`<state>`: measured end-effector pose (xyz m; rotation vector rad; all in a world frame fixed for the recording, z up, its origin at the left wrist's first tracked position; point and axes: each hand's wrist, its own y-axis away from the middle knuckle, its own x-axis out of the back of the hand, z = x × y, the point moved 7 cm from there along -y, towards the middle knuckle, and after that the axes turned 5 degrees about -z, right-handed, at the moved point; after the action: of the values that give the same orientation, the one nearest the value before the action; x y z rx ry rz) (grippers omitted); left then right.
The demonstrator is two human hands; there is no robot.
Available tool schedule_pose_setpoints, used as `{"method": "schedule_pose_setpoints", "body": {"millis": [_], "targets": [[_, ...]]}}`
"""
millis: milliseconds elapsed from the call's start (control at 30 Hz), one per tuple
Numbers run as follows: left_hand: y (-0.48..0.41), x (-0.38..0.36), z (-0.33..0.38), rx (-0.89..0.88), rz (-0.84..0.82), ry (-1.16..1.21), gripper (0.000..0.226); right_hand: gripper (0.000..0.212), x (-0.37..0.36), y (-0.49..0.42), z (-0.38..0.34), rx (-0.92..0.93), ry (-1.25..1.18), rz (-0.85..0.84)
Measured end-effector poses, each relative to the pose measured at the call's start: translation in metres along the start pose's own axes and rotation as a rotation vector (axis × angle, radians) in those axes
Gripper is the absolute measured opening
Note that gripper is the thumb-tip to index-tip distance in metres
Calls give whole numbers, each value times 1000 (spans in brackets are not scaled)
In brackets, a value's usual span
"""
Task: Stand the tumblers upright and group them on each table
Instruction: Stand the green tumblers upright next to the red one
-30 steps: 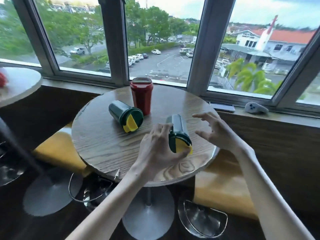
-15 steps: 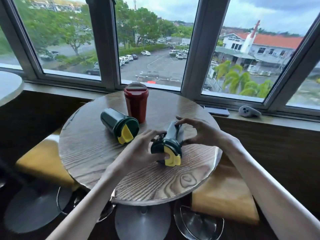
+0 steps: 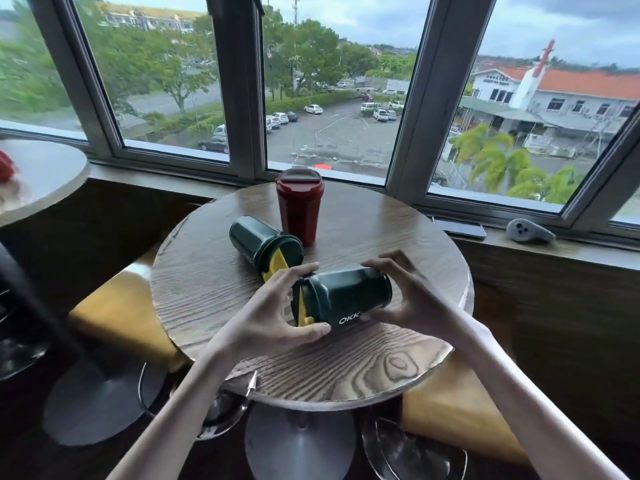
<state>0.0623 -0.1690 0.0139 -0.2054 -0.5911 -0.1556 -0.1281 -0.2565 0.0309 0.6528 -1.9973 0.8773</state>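
On the round wooden table [image 3: 214, 292] a red tumbler [image 3: 299, 206] stands upright near the window. A dark green tumbler with a yellow lid tab [image 3: 263, 245] lies on its side just left of it. A second green tumbler [image 3: 346, 294] lies sideways between my hands, lid end to the left, lifted slightly off the wood. My left hand [image 3: 273, 317] grips its lid end. My right hand [image 3: 412, 299] holds its base end.
A phone [image 3: 459, 228] and a grey controller [image 3: 530, 232] lie on the window sill at right. Another round table [image 3: 45, 174] with something red on it stands at far left. Yellow bench seats and stool bases sit below the table.
Both hands closed on the near green tumbler and turned it from pointing lid-toward-me to lying crosswise, lid to the left. The view also shifted.
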Motion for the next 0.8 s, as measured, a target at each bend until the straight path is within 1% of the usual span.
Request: {"method": "schedule_pose_setpoints", "body": {"millis": [100, 200, 267, 367, 433, 467, 567, 633, 733, 800], "targets": [[3, 3, -7, 28, -5, 33, 87, 73, -1, 4, -7, 8, 20, -54], [3, 4, -8, 22, -2, 50, 86, 70, 3, 4, -14, 18, 30, -152], [3, 5, -6, 8, 36, 68, 85, 69, 5, 3, -15, -25, 27, -210], [2, 10, 0, -13, 116, 104, 83, 71, 5, 2, -16, -48, 24, -243], [-3, 21, 8, -62, 202, 151, 82, 70, 8, 3, -19, -54, -30, -199], [-6, 29, 14, -88, 263, 180, 82, 68, 10, 3, -20, -86, -103, -154], [-17, 48, 34, -136, 449, 336, 83, 67, 21, 1, -20, -189, -337, 46], [-22, 50, 42, -152, 544, 395, 86, 69, 25, -2, -19, -221, -391, 159], [-28, 38, 39, -114, 556, 500, 97, 67, 26, -1, -18, -233, -430, 289], [-33, 31, 35, -108, 526, 577, 91, 66, 23, 2, -17, -242, -443, 331]]}}
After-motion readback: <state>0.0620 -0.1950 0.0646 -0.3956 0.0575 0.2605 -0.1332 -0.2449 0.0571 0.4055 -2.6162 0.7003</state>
